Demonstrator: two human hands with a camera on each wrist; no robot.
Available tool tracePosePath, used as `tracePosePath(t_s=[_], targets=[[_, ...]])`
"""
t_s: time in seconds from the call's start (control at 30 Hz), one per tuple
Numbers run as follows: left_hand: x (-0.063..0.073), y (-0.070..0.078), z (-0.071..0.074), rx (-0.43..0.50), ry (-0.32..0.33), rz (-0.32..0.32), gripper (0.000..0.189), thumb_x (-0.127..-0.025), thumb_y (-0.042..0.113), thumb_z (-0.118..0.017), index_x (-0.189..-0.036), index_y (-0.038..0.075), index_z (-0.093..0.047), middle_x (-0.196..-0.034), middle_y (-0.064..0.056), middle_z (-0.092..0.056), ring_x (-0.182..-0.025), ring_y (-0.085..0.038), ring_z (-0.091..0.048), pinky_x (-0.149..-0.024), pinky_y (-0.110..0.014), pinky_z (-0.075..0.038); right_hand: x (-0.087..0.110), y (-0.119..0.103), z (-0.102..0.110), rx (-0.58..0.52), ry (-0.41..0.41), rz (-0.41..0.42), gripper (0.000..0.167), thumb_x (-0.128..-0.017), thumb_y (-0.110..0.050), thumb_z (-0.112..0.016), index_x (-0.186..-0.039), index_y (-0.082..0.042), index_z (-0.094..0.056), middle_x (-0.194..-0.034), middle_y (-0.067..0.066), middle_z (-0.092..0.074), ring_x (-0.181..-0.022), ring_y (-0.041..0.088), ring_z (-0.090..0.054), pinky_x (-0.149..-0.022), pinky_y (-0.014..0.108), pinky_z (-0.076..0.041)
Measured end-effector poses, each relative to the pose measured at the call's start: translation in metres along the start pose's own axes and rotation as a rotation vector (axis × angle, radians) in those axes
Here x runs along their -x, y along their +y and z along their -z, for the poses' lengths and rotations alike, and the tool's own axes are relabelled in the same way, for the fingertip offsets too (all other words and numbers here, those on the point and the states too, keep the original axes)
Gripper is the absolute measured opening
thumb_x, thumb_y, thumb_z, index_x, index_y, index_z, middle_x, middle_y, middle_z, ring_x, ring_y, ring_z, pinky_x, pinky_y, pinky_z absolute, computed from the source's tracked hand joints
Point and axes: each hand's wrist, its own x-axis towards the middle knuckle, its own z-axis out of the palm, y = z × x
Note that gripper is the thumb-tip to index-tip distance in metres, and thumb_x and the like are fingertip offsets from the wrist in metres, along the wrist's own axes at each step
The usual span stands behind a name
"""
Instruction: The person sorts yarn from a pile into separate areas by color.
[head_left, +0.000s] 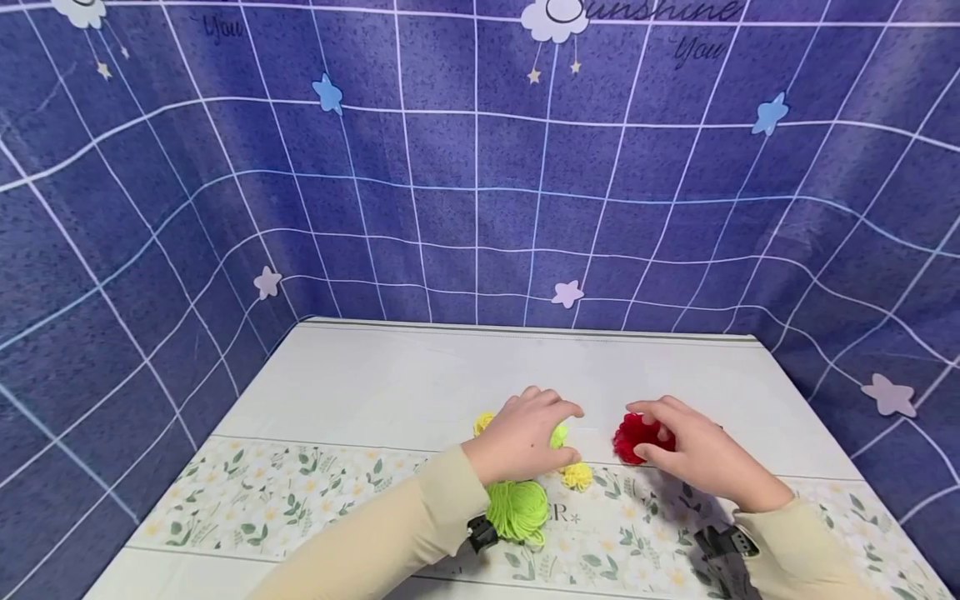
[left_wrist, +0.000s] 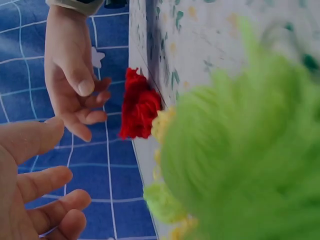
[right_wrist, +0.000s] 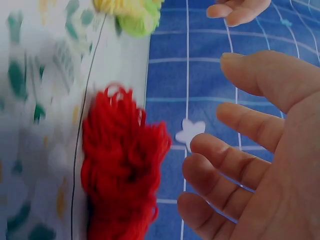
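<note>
The red yarn (head_left: pixel 626 439) lies toward the tabletop's (head_left: pixel 375 375) right edge, just below the right hand's (head_left: pixel 693 450) thumb and fingers; the left hand (head_left: pixel 525 437) is farther off. Both hands are loosely spread, grasping nothing.

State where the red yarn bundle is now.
In the head view, the red yarn bundle lies right of centre, beneath the person's right grip and right of a small yellow yarn ball.
</note>
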Motion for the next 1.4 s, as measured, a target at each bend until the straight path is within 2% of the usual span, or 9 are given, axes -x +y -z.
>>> tracePosePath(t_s=[0.13, 0.3, 0.4, 0.53, 0.73, 0.93, 1.1, 1.23, 1.4], targets=[[0.016, -0.013, 0.001, 0.022, 0.012, 0.002, 0.057, -0.090, 0.047, -0.072, -0.141, 0.025, -0.058, -0.131, 0.008, -0.059, -0.119, -0.015, -0.050, -0.102, -0.040, -0.042, -0.003, -0.012, -0.005, 0.000, -0.016, 0.019, 0.050, -0.090, -0.028, -0.079, -0.136, -0.026, -0.061, -0.100, -0.007, -0.058, -0.077, 0.007, -0.052, -0.064, 0.025, -0.046], [0.036, -0.027, 0.003, 0.064, 0.011, -0.011, 0.059, -0.091, 0.046, -0.072, -0.142, 0.024, -0.057, -0.132, 0.006, -0.059, -0.118, -0.015, -0.050, -0.102, -0.041, -0.043, -0.009, -0.021, -0.012, -0.008, -0.051, 0.036, 0.048, -0.092, -0.035, -0.076, -0.137, -0.026, -0.060, -0.099, -0.006, -0.058, -0.074, 0.006, -0.053, -0.063, 0.024, -0.046], [0.046, -0.036, 0.004, 0.105, 0.010, -0.009, 0.058, -0.092, 0.045, -0.072, -0.143, 0.023, -0.057, -0.133, 0.006, -0.058, -0.120, -0.015, -0.049, -0.103, -0.042, -0.042, -0.013, -0.026, -0.018, 0.002, -0.071, 0.040, 0.048, -0.092, -0.033, -0.076, -0.137, -0.026, -0.060, -0.100, -0.006, -0.058, -0.074, 0.006, -0.053, -0.065, 0.024, -0.047], [0.052, -0.051, 0.004, 0.146, 0.019, -0.015, 0.058, -0.092, 0.042, -0.073, -0.144, 0.021, -0.056, -0.134, 0.005, -0.056, -0.121, -0.015, -0.047, -0.104, -0.043, -0.041, -0.016, -0.032, -0.026, 0.016, -0.087, 0.034, 0.048, -0.091, -0.027, -0.076, -0.136, -0.024, -0.061, -0.103, -0.004, -0.059, -0.072, 0.006, -0.052, -0.064, 0.025, -0.046], [0.048, -0.082, -0.008, 0.189, 0.025, 0.026, 0.061, -0.092, 0.040, -0.074, -0.146, 0.020, -0.055, -0.139, 0.004, -0.052, -0.125, -0.017, -0.044, -0.103, -0.044, -0.042, -0.021, -0.042, -0.041, 0.026, -0.136, 0.019, 0.047, -0.090, -0.028, -0.075, -0.135, -0.018, -0.062, -0.107, -0.003, -0.062, -0.072, 0.004, -0.052, -0.059, 0.025, -0.046], [0.038, -0.106, -0.027, 0.201, 0.014, 0.069, 0.062, -0.093, 0.042, -0.073, -0.148, 0.021, -0.053, -0.144, 0.000, -0.050, -0.129, -0.022, -0.042, -0.105, -0.048, -0.041, -0.025, -0.048, -0.056, 0.067, -0.158, -0.035, 0.046, -0.087, -0.029, -0.078, -0.129, -0.016, -0.064, -0.099, -0.007, -0.062, -0.076, 0.006, -0.056, -0.067, 0.030, -0.049], [0.031, -0.112, -0.032, 0.244, -0.014, 0.112, 0.065, -0.094, 0.042, -0.072, -0.150, 0.018, -0.051, -0.144, -0.001, -0.052, -0.129, -0.023, -0.043, -0.106, -0.048, -0.040, -0.028, -0.049, -0.069, 0.098, -0.166, -0.091, 0.042, -0.085, -0.036, -0.080, -0.120, -0.019, -0.065, -0.093, -0.011, -0.059, -0.077, 0.005, -0.054, -0.070, 0.032, -0.050], [0.028, -0.112, -0.034, 0.302, -0.037, 0.152, 0.062, -0.095, 0.037, -0.071, -0.150, 0.016, -0.051, -0.140, -0.004, -0.055, -0.127, -0.025, -0.045, -0.104, -0.048, -0.043, -0.029, -0.050, -0.074, 0.132, -0.152, -0.088, 0.038, -0.084, -0.039, -0.081, -0.113, -0.019, -0.067, -0.091, -0.012, -0.057, -0.076, 0.005, -0.051, -0.068, 0.032, -0.049], [0.027, -0.114, -0.042, 0.333, -0.029, 0.192, 0.055, -0.095, 0.033, -0.072, -0.145, 0.016, -0.057, -0.138, -0.003, -0.057, -0.127, -0.026, -0.047, -0.105, -0.049, -0.042, -0.029, -0.051, -0.076, 0.160, -0.166, -0.078, 0.032, -0.084, -0.038, -0.080, -0.108, -0.019, -0.070, -0.089, -0.011, -0.052, -0.071, 0.007, -0.047, -0.064, 0.030, -0.046]])
